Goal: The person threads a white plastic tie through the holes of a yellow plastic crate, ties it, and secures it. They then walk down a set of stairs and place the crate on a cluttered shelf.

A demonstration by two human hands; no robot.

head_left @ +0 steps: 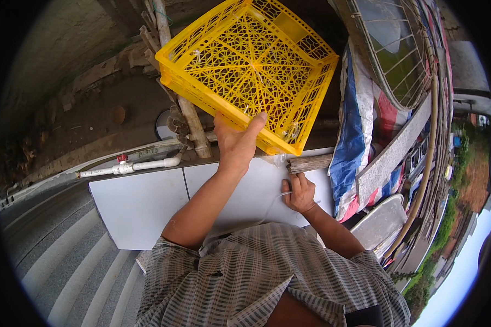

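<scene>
The left hand point(235, 143) has its grip closed on the near rim of a yellow square lattice plastic crate point(249, 70), holding it tilted above the far edge of the flat white tabletop point(142, 204). The right hand point(300, 192) rests near the tabletop's right edge, fingers curled around what seems to be a thin white cord point(273, 203), just beside a short wooden stick point(310, 163). A white plastic pipe point(131, 168) runs along the far left.

Left hand point(235, 143) reaches forward on an outstretched arm, fingers clamped; right hand point(300, 193) curls closed, elbow bent.
</scene>
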